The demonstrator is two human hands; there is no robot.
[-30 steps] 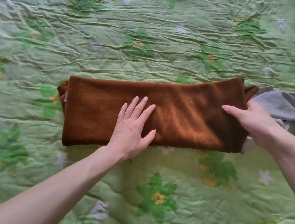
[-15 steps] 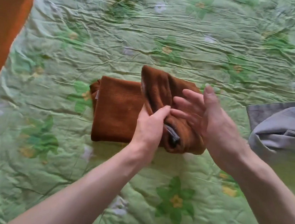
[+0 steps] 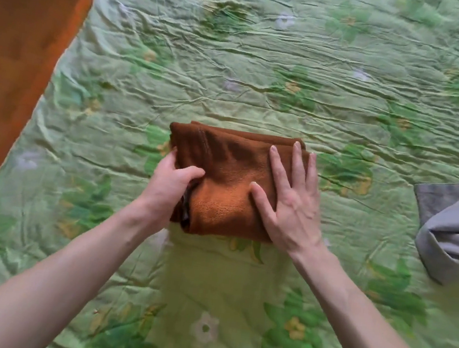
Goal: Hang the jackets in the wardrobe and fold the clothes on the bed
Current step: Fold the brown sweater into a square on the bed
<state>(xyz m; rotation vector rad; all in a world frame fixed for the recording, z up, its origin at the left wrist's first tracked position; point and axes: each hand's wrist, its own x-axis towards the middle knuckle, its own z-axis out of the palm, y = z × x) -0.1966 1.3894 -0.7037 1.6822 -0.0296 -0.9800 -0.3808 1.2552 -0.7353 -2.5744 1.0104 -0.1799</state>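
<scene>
The brown garment (image 3: pixel 230 179) lies folded into a compact block mid-bed (image 3: pixel 293 66), with bare green bedspread all round; an orange surface (image 3: pixel 19 61), possibly wood, borders the left, a grey garment (image 3: pixel 458 231) the right. The left hand (image 3: pixel 169 186) grips its left edge, fingers curled; the right hand (image 3: pixel 291 204) presses flat, fingers spread. Half a second ago the fold stood raised.

The left hand (image 3: pixel 170 188) curls, thumb on top, fingers tucked under. The right hand (image 3: pixel 290 207) lies flat, fingers spread.
</scene>
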